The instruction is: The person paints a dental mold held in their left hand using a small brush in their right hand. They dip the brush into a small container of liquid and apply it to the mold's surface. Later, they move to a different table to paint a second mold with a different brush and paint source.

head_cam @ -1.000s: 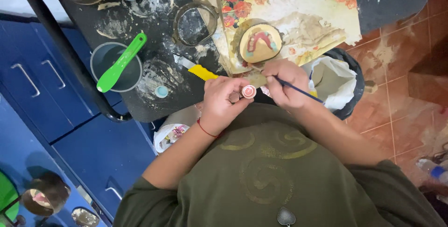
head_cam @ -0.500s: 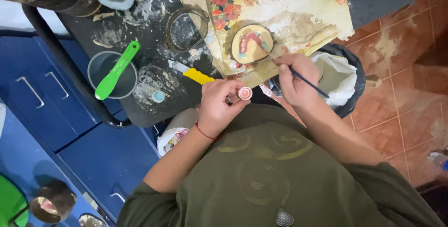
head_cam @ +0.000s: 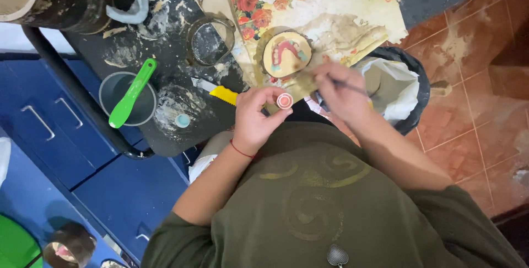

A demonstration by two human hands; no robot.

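Person seated at a dark, plaster-smeared table [head_cam: 165, 53], seen from above. Left hand [head_cam: 256, 119] is curled around a small round pink-and-white pot [head_cam: 284, 100], pinched between thumb and fingers and held just off the table's near edge, in front of the chest. A thin red thread sits on that wrist. Right hand [head_cam: 343, 93] is blurred; it grips a thin dark brush [head_cam: 348, 86] in a closed pencil-type hold, the handle pointing out to the right. Where the tip ends I cannot tell because of the blur. The two hands are near each other but apart.

Just beyond the hands a denture model [head_cam: 286, 54] with pink gum and pale teeth sits on a round tan base, lying on a floral-print board [head_cam: 330, 3] that overhangs the table edge. To the left of the board is a clear glass ring or jar [head_cam: 209, 39] with residue inside. A yellow toothed scraper [head_cam: 222, 94] lies near the left hand. Further left a grey mixing bowl [head_cam: 124, 100] holds a green spatula [head_cam: 132, 91], handle leaning up over the rim. A pale blue impression tray [head_cam: 129, 10] lies near the top left.

Below the right hand stands a black bin with a white liner [head_cam: 394, 89] on terracotta floor tiles [head_cam: 485, 80]. Blue cabinets [head_cam: 55, 136] stand under the table on the left.
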